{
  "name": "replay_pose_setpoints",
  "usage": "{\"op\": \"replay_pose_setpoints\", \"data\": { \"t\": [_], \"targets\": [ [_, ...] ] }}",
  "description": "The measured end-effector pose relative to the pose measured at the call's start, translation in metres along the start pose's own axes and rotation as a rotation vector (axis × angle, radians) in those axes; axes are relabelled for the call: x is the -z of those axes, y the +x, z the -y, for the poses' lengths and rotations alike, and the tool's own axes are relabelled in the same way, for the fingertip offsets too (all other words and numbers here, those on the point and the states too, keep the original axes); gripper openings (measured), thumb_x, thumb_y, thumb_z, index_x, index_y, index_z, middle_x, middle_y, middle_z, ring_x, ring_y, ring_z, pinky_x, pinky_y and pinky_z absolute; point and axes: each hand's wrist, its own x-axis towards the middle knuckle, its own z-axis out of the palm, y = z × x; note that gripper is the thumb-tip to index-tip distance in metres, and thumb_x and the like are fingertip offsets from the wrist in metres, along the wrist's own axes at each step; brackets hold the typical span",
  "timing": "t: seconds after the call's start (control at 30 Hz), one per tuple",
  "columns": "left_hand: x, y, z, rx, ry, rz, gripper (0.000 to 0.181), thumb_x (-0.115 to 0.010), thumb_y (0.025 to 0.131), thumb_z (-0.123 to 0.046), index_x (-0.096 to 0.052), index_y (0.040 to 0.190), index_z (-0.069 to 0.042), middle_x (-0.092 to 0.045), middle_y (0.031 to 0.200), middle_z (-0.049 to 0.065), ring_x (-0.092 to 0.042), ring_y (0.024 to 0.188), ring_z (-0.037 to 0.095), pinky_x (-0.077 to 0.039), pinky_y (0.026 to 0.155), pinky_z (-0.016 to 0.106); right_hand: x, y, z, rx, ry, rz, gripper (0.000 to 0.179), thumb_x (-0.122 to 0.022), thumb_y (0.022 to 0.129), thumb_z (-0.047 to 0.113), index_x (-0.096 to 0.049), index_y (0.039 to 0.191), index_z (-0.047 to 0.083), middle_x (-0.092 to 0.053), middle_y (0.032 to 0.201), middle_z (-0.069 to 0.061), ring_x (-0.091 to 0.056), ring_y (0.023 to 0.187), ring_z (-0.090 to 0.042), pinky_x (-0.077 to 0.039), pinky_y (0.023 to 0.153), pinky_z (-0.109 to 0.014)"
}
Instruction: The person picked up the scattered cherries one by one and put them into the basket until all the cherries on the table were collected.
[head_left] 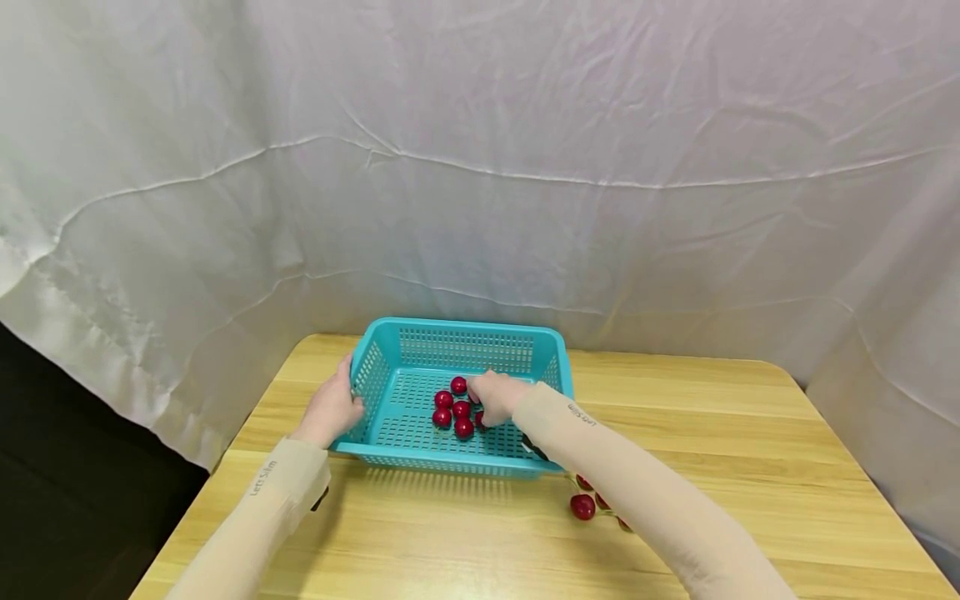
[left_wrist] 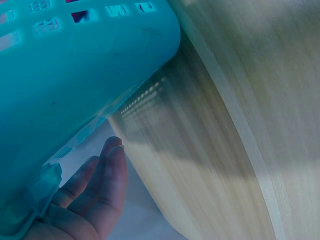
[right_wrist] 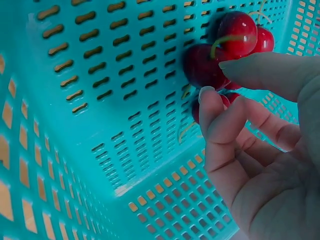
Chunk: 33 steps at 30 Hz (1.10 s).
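Observation:
A turquoise plastic basket (head_left: 450,461) with slotted walls stands near the table's back edge. My left hand (head_left: 331,407) holds its left end, with the thumb over the rim and the fingers (left_wrist: 116,172) outside the wall. My right hand (head_left: 497,396) reaches inside, low over the floor of the basket. There, thumb and index finger pinch a dark red cherry (right_wrist: 202,67) at its lower edge. Several more cherries (head_left: 463,428) lie clustered beside that hand, some with green stems. The right hand partly hides the rightmost ones.
More stemmed cherries (head_left: 582,507) lie on the wooden table (head_left: 465,533) in front of the basket's right corner, partly hidden by the right forearm. A pale cloth curtain (head_left: 480,233) hangs behind the table.

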Motion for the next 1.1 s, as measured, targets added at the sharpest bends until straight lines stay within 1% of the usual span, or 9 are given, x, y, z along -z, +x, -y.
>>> {"op": "replay_pose_setpoints", "data": {
  "t": [0.2,0.33,0.43,0.5,0.57,0.67,0.73,0.93,1.1],
  "targets": [
    [0.0,0.001,0.0,-0.002,-0.001,0.005,0.084,-0.053,0.092,0.0,-0.004,0.16,0.002,-0.045,0.147,0.037,-0.052,0.13,0.053,-0.047,0.105,0.064,0.004,-0.001,-0.004,0.004,-0.002,0.005,0.028,-0.072,0.086,0.003,-0.062,0.113,0.005,-0.055,0.094,-0.004,-0.045,0.086,-0.021,-0.04,0.075,-0.034],
    [-0.001,0.002,0.0,0.011,-0.01,0.015,0.084,-0.053,0.093,-0.001,-0.003,0.16,0.0,-0.044,0.148,0.036,-0.052,0.131,0.052,-0.045,0.107,0.064,0.011,-0.005,-0.008,0.017,0.006,-0.003,0.031,-0.071,0.086,0.003,-0.063,0.116,0.005,-0.06,0.101,-0.005,-0.047,0.085,-0.021,-0.042,0.073,-0.033],
    [-0.001,0.003,0.001,0.016,-0.013,0.015,0.084,-0.053,0.093,-0.001,-0.003,0.16,0.0,-0.044,0.149,0.035,-0.051,0.131,0.052,-0.045,0.107,0.064,0.017,-0.01,-0.012,0.034,0.013,-0.02,0.031,-0.071,0.086,0.004,-0.062,0.116,0.004,-0.064,0.108,-0.01,-0.048,0.085,-0.021,-0.045,0.074,-0.033],
    [-0.001,0.003,0.001,0.016,-0.014,0.014,0.084,-0.053,0.093,-0.001,-0.002,0.16,0.0,-0.044,0.149,0.035,-0.051,0.132,0.052,-0.044,0.108,0.065,0.022,-0.015,-0.016,0.039,0.029,-0.035,0.029,-0.072,0.087,0.006,-0.062,0.114,0.004,-0.066,0.106,-0.012,-0.05,0.084,-0.021,-0.047,0.075,-0.034],
    [-0.001,0.004,0.001,0.015,-0.014,0.014,0.084,-0.053,0.093,0.0,-0.002,0.16,0.0,-0.043,0.149,0.035,-0.05,0.132,0.052,-0.044,0.108,0.065,0.028,-0.019,-0.02,0.049,0.044,-0.057,0.027,-0.071,0.088,0.007,-0.062,0.114,0.005,-0.066,0.1,-0.01,-0.052,0.083,-0.019,-0.047,0.074,-0.033],
    [-0.002,0.003,0.001,0.016,-0.012,0.017,0.084,-0.053,0.093,-0.001,-0.002,0.16,0.001,-0.043,0.15,0.035,-0.05,0.132,0.052,-0.044,0.108,0.065,0.037,-0.029,-0.026,0.058,0.09,-0.096,0.023,-0.071,0.09,0.009,-0.061,0.111,0.007,-0.064,0.087,-0.006,-0.055,0.077,-0.017,-0.048,0.07,-0.03],
    [-0.002,0.003,0.001,0.018,-0.01,0.019,0.084,-0.053,0.093,-0.001,-0.002,0.16,0.001,-0.043,0.15,0.036,-0.05,0.132,0.052,-0.044,0.108,0.065,0.044,-0.036,-0.032,0.074,0.117,-0.127,0.021,-0.07,0.09,0.009,-0.06,0.109,0.008,-0.063,0.083,-0.004,-0.057,0.074,-0.015,-0.049,0.068,-0.028],
    [-0.001,0.004,0.001,0.019,-0.002,0.019,0.084,-0.053,0.093,-0.001,-0.002,0.16,0.001,-0.043,0.149,0.036,-0.049,0.133,0.052,-0.043,0.109,0.065,0.063,-0.063,-0.049,0.14,0.166,-0.226,0.019,-0.069,0.091,0.01,-0.059,0.107,0.008,-0.068,0.083,-0.005,-0.061,0.071,-0.013,-0.053,0.07,-0.029],
    [-0.001,0.004,0.001,0.024,0.006,0.025,0.084,-0.053,0.094,-0.001,-0.001,0.16,0.001,-0.042,0.15,0.036,-0.048,0.134,0.053,-0.042,0.109,0.065,0.067,-0.091,-0.067,0.181,0.212,-0.318,0.018,-0.069,0.09,0.009,-0.059,0.105,0.006,-0.069,0.082,-0.006,-0.06,0.066,-0.011,-0.053,0.065,-0.028]
  ]
}}
